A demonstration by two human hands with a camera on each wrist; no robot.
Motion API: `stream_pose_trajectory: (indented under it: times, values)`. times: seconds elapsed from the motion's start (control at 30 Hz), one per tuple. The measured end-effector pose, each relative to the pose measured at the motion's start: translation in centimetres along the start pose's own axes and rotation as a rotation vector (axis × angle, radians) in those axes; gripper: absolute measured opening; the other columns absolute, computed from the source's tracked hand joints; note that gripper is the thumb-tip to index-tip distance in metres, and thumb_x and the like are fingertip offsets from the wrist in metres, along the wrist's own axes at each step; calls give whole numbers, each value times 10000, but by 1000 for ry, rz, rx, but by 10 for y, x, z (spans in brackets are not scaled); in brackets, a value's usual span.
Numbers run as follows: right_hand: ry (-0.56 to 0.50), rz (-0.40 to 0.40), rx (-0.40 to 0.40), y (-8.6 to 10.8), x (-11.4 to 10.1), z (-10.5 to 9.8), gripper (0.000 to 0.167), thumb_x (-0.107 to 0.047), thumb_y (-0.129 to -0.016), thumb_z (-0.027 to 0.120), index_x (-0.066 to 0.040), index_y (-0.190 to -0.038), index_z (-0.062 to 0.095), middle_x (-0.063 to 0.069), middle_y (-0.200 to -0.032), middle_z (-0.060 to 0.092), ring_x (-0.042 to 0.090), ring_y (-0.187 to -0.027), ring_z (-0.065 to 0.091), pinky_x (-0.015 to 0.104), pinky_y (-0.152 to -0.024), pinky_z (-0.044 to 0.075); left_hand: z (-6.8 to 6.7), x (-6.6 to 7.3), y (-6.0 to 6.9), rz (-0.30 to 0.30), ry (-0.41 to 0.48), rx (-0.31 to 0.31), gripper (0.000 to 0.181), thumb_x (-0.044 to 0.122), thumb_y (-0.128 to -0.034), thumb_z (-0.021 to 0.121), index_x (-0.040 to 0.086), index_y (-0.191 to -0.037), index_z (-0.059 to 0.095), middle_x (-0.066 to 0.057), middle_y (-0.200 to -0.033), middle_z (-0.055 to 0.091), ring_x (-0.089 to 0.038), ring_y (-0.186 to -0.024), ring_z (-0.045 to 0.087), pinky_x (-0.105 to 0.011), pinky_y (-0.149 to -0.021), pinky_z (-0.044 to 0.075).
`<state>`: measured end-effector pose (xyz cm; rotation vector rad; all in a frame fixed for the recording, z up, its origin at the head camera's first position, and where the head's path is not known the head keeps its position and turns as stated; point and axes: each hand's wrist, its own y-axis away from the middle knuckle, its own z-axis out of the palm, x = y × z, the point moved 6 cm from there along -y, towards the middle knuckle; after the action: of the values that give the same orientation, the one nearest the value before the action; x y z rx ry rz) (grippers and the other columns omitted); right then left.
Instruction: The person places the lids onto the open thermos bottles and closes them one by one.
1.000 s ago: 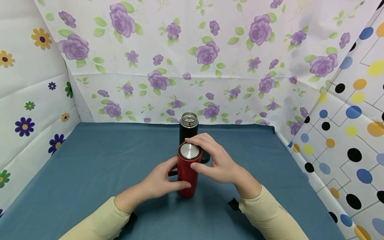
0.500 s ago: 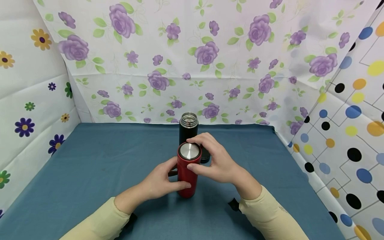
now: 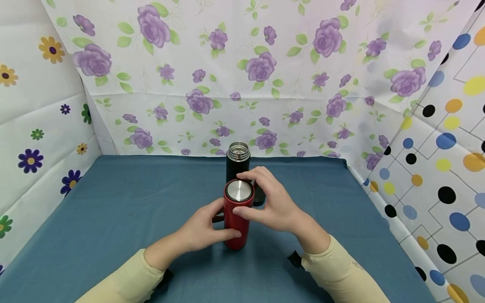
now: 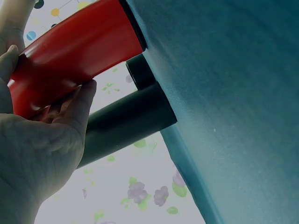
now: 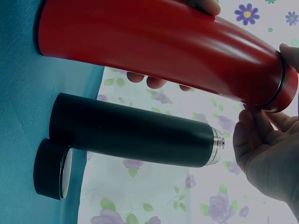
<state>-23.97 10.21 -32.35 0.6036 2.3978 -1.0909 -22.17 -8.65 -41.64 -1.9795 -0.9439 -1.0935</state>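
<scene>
A red thermos (image 3: 236,227) stands upright on the table in the head view, its lid (image 3: 239,190) topped with a silver disc. My left hand (image 3: 201,225) holds the body, thumb across the near side and fingers round the back. My right hand (image 3: 278,204) grips the lid between thumb and fingers. In the right wrist view a dark seam separates lid and body. Behind it stands a black thermos (image 5: 131,130) without a lid, its steel threaded mouth (image 3: 238,151) bare. A black lid (image 5: 49,168) lies on the table beside the black thermos's base.
Blue cloth (image 3: 151,189) covers the table. A flowered curtain (image 3: 235,105) hangs along its back edge. Patterned sheets close off the left and right sides.
My right thumb has slid leftward across the front of the red thermos's lid, and the fingers behind have shifted slightly right. My left hand keeps the body in place.
</scene>
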Motion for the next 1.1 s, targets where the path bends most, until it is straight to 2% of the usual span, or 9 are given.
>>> stream_pose_trajectory:
  times: [0.17,0.27,0.43,0.5,0.73,0.97,1.1]
  values:
    - [9,-5,9,0,0,0,698,-188,-894,949,-129,-1509,624,12,-1300,660,182,-1159,565,429,-908,566,0,0,0,-1,2,-3,648,285,-962,916,232,-1522,593,78,-1443,678,-174,-1339,660,-536,-1137,566]
    - [-3,-13,-7,0,-1,1,701,-220,-932,926,-132,-1548,602,28,-1369,647,199,-1218,558,425,-945,566,0,0,0,1,1,-3,648,285,-961,917,233,-1520,594,79,-1439,680,-174,-1337,661,-533,-1137,566]
    - [-46,-45,-60,0,-3,4,669,-417,-1089,740,-91,-1632,523,77,-1565,561,251,-1403,509,458,-1088,545,1,0,1,6,-2,-2,657,312,-967,913,243,-1533,587,80,-1450,675,-174,-1335,662,-528,-1138,566]
    - [-66,-65,-79,0,-4,6,661,-437,-1123,668,-69,-1646,503,91,-1617,533,268,-1455,485,484,-1128,524,1,1,0,8,-2,-2,654,320,-970,911,242,-1533,587,79,-1447,677,-176,-1331,665,-526,-1136,568]
    - [-100,-110,-100,-1,-7,7,596,-269,-1113,643,-50,-1648,496,114,-1618,541,293,-1475,479,516,-1149,500,0,1,0,8,1,3,660,318,-969,912,235,-1536,585,75,-1449,679,-180,-1351,661,-522,-1133,570]
    - [-82,-113,-73,-1,-4,5,618,-118,-1038,723,-63,-1623,532,109,-1567,572,292,-1421,517,478,-1104,539,0,2,0,7,4,2,671,302,-963,917,241,-1543,585,78,-1453,677,-175,-1357,655,-527,-1142,563]
    - [-74,-107,-61,-1,-4,5,615,-127,-1028,749,-64,-1608,554,102,-1542,590,285,-1396,529,467,-1072,554,0,3,0,5,8,1,655,296,-962,917,241,-1528,593,81,-1437,684,-176,-1351,659,-534,-1143,561]
